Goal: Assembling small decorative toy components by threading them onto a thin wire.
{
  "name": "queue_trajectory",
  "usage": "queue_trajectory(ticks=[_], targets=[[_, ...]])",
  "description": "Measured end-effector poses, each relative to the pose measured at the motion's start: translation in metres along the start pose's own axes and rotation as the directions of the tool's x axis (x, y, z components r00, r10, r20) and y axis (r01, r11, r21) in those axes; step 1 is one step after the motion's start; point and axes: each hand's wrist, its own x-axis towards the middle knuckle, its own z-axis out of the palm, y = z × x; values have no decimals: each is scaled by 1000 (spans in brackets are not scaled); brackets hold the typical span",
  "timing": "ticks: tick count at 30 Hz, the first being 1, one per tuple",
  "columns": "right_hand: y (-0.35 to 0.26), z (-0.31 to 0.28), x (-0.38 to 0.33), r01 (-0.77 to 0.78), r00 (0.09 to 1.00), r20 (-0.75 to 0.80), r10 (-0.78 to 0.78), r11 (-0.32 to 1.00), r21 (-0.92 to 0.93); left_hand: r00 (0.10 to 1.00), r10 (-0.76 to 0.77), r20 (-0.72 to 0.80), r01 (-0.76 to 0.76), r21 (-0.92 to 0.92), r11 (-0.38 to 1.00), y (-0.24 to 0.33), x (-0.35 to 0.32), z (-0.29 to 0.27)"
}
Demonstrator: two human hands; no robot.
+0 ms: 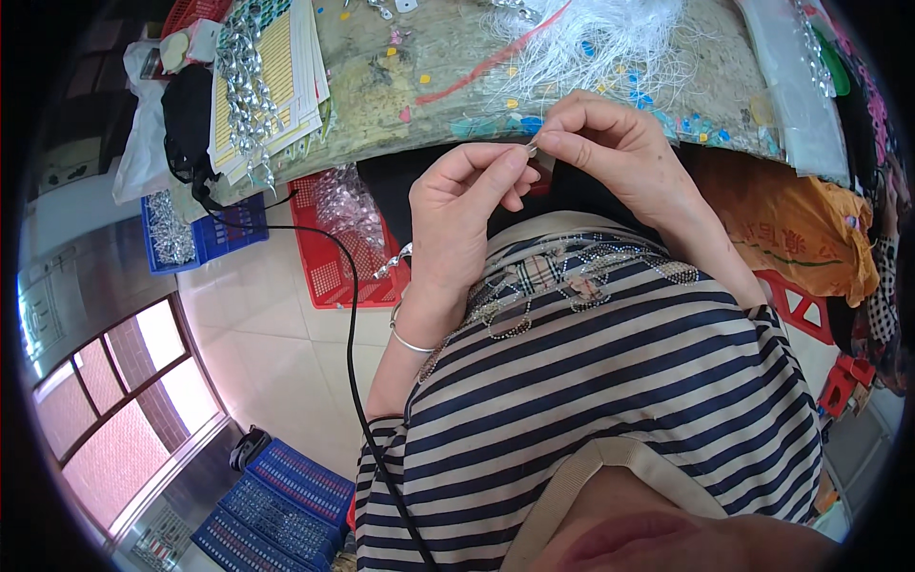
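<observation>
Head view: left hand and right hand meet fingertip to fingertip just below the table edge, both grips pinched narrow on a small silvery piece between them.

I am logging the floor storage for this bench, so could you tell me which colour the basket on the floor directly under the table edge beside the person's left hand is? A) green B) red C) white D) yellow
B: the basket on the floor just left of the left hand is red plastic mesh, holding clear bags of small shiny pieces.
</observation>
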Motion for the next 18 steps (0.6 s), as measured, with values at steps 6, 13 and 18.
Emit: queue_trajectory(ticks=[6, 13, 18], targets=[[1, -1, -1, 56, 998, -12, -56, 998, -32, 1000, -5, 23, 5, -25, 1000, -1, 0, 2], [2, -3, -2, 95, 995, -14, -97, 992, -87, 1000, -1, 17, 1, 51, 999, -1, 0, 2], [3, -3, -2, 113, 993, -18, -116, 987, -114, 1000, 14, 23, -15, 38, 999, -4, 1, -1]])
